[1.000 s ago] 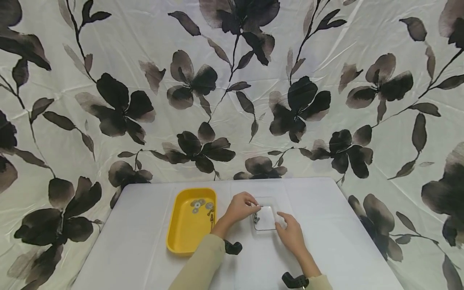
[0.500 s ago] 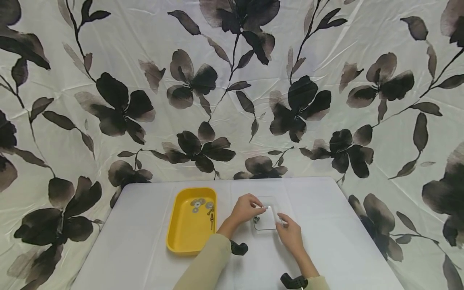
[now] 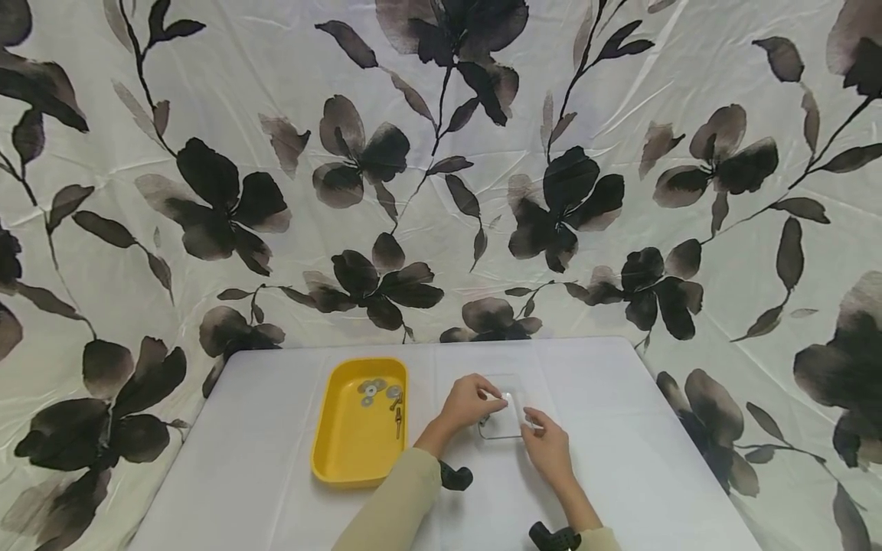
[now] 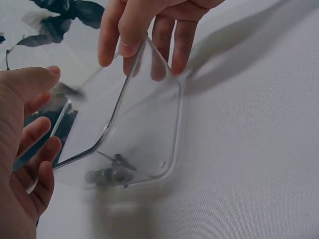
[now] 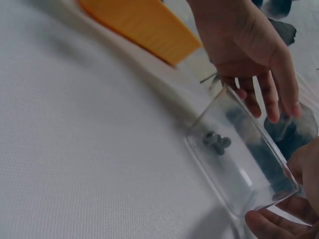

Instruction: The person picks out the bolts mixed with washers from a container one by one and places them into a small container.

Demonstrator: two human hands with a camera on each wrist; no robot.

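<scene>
While it sits near the middle of the white-clothed table, the clear square plastic tray is tipped, one edge raised off the cloth and the other resting on it. Small grey metal bolts lie gathered in its low corner. The left hand pinches the raised rim between thumb and fingers. The right hand touches the opposite rim with its fingertips; the wrist views do not settle whether it grips, so I cannot tell. The yellow oblong plastic tray stands just to the left, apart from the clear one, holding grey washers and a screw. Open cloth lies to the right and front of the hands; the flowered backdrop closes the far edge. Compared with a second ago, the clear tray lay flat then and is now tilted, and both hands have drawn closer about it.
</scene>
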